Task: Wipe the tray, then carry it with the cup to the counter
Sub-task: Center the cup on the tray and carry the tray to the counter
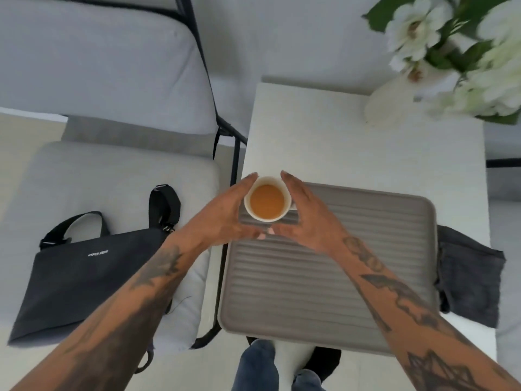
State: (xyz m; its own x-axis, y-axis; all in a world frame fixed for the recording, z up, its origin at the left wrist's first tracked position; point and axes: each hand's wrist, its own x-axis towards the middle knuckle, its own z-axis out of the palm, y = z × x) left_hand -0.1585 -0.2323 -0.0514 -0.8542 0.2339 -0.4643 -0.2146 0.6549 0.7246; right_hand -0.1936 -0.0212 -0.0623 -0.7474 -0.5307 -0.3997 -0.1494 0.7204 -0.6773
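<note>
A white cup (267, 199) holding orange-brown liquid stands over the far left corner of a grey ribbed tray (324, 283). The tray lies on a white side table (366, 148). My left hand (222, 215) presses against the cup's left side and my right hand (307, 218) against its right side. The fingers reach past the rim and the two thumbs meet just below the cup. A dark grey cloth (470, 277) lies crumpled on the table, right against the tray's right edge.
A white vase of white flowers (394, 103) stands at the table's far right corner. Left of the table is a grey cushioned chair (112, 176) with a black bag (84, 280) on its seat. My legs show below the tray.
</note>
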